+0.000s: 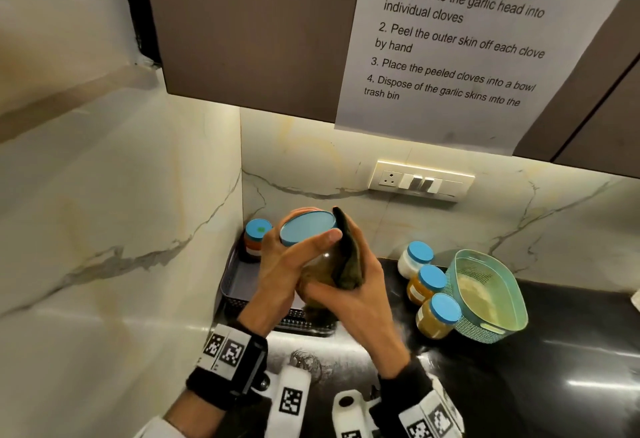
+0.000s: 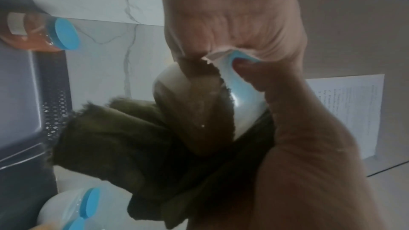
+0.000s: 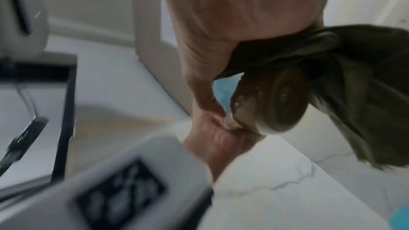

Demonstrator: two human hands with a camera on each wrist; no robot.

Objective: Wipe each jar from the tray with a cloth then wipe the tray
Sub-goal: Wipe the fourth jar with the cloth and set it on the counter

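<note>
Fingers [image 1: 313, 242] of both hands around jar [image 1: 320, 261], its body half hidden by cloth [image 1: 348, 257].

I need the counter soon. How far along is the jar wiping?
Seemingly done: three jars stand on the counter beside the teal basket. In hand: the left hand grips a jar while the right hand rubs it with the cloth. Left: one jar in the tray, then the tray.

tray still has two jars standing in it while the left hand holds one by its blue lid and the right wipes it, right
Not quite: the head view shows one jar in the tray, not two. The left hand does hold the lifted jar by its lid while the right hand wipes it with the cloth.
</note>
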